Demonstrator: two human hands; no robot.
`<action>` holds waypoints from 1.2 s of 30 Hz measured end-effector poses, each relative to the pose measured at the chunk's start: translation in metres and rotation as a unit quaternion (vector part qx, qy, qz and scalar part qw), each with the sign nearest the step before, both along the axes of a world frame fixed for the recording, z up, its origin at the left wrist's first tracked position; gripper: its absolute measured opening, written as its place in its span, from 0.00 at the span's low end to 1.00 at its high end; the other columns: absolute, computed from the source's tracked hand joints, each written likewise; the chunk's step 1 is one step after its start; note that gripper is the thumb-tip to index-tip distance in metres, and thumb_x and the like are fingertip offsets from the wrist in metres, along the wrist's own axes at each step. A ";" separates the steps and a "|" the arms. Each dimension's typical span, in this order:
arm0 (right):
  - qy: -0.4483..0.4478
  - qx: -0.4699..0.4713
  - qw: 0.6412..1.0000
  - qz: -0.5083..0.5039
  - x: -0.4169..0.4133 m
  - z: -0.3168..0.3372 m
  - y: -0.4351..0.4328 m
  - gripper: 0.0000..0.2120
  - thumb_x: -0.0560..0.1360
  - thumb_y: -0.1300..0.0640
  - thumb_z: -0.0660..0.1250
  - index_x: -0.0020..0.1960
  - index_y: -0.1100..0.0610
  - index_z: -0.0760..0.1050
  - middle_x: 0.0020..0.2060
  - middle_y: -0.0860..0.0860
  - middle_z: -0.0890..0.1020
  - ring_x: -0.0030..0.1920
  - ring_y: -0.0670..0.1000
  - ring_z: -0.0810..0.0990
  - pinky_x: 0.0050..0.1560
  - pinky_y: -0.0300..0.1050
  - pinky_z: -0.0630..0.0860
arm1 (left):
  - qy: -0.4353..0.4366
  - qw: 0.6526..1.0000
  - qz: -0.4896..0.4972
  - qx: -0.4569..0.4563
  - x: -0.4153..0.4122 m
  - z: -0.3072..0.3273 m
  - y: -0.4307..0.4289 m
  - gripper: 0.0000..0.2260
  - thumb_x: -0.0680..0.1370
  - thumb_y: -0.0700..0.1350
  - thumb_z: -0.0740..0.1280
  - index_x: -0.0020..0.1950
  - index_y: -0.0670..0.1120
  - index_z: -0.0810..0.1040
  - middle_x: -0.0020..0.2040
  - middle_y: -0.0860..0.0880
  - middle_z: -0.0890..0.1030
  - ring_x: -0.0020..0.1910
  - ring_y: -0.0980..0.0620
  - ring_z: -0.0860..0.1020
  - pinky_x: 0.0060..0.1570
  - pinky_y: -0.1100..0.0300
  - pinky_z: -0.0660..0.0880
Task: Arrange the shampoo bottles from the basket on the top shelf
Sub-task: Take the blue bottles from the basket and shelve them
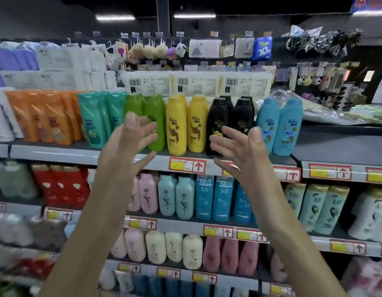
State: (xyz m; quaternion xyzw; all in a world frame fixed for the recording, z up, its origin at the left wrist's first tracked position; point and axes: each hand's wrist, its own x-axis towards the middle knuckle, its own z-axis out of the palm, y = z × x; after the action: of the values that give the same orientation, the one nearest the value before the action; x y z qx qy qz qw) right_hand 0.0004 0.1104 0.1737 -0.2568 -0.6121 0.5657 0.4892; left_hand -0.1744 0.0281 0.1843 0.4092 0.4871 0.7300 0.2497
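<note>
Nearest, the left hand [127, 146] and right hand [242, 153] are raised with fingers spread, holding nothing, just before the top shelf [57, 154]. I judge a row is being squared up; next calls for another bottle from the unseen basket. Farther, the shampoo bottles [177, 125] stand upright there, grouped by colour, orange left to blue right.
</note>
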 end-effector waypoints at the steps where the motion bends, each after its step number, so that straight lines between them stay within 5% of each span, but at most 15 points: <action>1: -0.010 -0.009 1.000 0.001 -0.005 -0.008 -0.002 0.23 0.75 0.35 0.56 0.61 0.49 0.72 0.58 0.49 0.81 0.61 0.46 0.79 0.68 0.52 0.72 | -0.005 1.000 0.002 -0.012 -0.004 -0.008 -0.006 0.24 0.71 0.71 0.63 0.56 0.54 0.76 0.56 0.56 0.82 0.58 0.58 0.80 0.61 0.51 0.76; 6: -0.014 -0.030 0.999 0.020 -0.019 -0.055 -0.020 0.27 0.70 0.34 0.50 0.60 0.46 0.74 0.58 0.46 0.83 0.61 0.43 0.80 0.67 0.50 0.74 | -0.021 0.998 0.021 -0.058 -0.019 -0.049 -0.027 0.28 0.71 0.71 0.63 0.59 0.52 0.76 0.56 0.57 0.83 0.58 0.59 0.81 0.62 0.52 0.76; 10: -0.028 -0.076 0.996 0.043 -0.033 -0.088 -0.034 0.34 0.65 0.26 0.58 0.60 0.47 0.74 0.58 0.47 0.83 0.61 0.43 0.80 0.67 0.49 0.75 | -0.027 0.994 0.051 -0.091 -0.027 -0.081 -0.048 0.43 0.53 0.80 0.69 0.59 0.54 0.76 0.57 0.57 0.83 0.58 0.59 0.81 0.58 0.57 0.78; 14: -0.053 -0.131 0.987 0.081 -0.049 -0.126 -0.041 0.54 0.39 0.16 0.64 0.57 0.47 0.75 0.57 0.46 0.82 0.59 0.43 0.81 0.61 0.43 0.78 | -0.033 0.985 0.095 -0.137 -0.031 -0.122 -0.067 0.26 0.71 0.72 0.61 0.58 0.55 0.77 0.54 0.58 0.84 0.58 0.59 0.81 0.65 0.50 0.75; 16: -0.064 -0.140 0.981 0.116 -0.055 -0.150 -0.043 0.47 0.54 0.17 0.62 0.61 0.48 0.75 0.59 0.47 0.82 0.60 0.42 0.80 0.63 0.43 0.77 | -0.031 0.979 0.126 -0.157 -0.035 -0.144 -0.072 0.24 0.73 0.70 0.59 0.59 0.55 0.77 0.57 0.58 0.84 0.60 0.59 0.81 0.63 0.52 0.75; 18: -0.083 -0.183 0.969 0.142 -0.061 -0.175 -0.039 0.35 0.71 0.29 0.54 0.67 0.52 0.73 0.61 0.50 0.82 0.59 0.42 0.80 0.65 0.45 0.74 | -0.048 0.970 0.153 -0.185 -0.036 -0.169 -0.077 0.20 0.78 0.67 0.57 0.58 0.57 0.78 0.56 0.59 0.84 0.61 0.59 0.80 0.62 0.54 0.75; 22: -0.137 -0.216 0.953 0.166 -0.073 -0.223 -0.041 0.27 0.76 0.31 0.53 0.61 0.49 0.75 0.58 0.48 0.82 0.61 0.44 0.79 0.68 0.49 0.72 | -0.057 0.953 0.183 -0.236 -0.029 -0.225 -0.090 0.27 0.75 0.70 0.57 0.64 0.56 0.77 0.60 0.59 0.83 0.63 0.60 0.78 0.65 0.54 0.73; 27: -0.207 -0.290 0.916 0.185 -0.090 -0.261 -0.041 0.24 0.85 0.49 0.44 0.72 0.58 0.68 0.69 0.55 0.75 0.70 0.53 0.72 0.72 0.50 0.67 | -0.073 0.942 0.195 -0.262 -0.029 -0.284 -0.108 0.31 0.75 0.70 0.58 0.69 0.52 0.76 0.62 0.56 0.82 0.62 0.61 0.79 0.65 0.53 0.74; 29: -0.237 -0.307 0.901 0.194 -0.095 -0.286 -0.045 0.28 0.83 0.43 0.44 0.73 0.57 0.67 0.70 0.55 0.74 0.71 0.53 0.71 0.73 0.51 0.66 | -0.081 0.937 0.191 -0.281 -0.038 -0.312 -0.109 0.33 0.73 0.72 0.58 0.69 0.52 0.76 0.62 0.56 0.82 0.62 0.61 0.79 0.63 0.55 0.75; 32: -0.255 -0.283 0.906 0.182 -0.089 -0.339 -0.064 0.42 0.64 0.28 0.50 0.71 0.50 0.69 0.68 0.48 0.75 0.70 0.48 0.72 0.75 0.56 0.63 | -0.085 0.930 0.165 -0.318 -0.048 -0.362 -0.114 0.31 0.72 0.74 0.58 0.67 0.57 0.76 0.62 0.60 0.81 0.60 0.63 0.79 0.60 0.55 0.74; 36: -0.273 -0.337 0.893 0.117 -0.092 -0.431 -0.076 0.41 0.67 0.31 0.52 0.73 0.53 0.69 0.70 0.51 0.74 0.71 0.50 0.71 0.74 0.57 0.64 | -0.090 0.914 0.132 -0.373 -0.062 -0.439 -0.122 0.23 0.74 0.74 0.56 0.61 0.65 0.76 0.63 0.61 0.80 0.63 0.61 0.78 0.66 0.48 0.72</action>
State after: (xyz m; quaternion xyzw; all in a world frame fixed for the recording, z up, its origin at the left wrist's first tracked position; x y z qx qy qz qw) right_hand -0.0916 0.0345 -0.2569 -0.4775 -0.5198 0.6985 0.1174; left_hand -0.2365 -0.0938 -0.2547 0.1510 0.7493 0.5551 0.3280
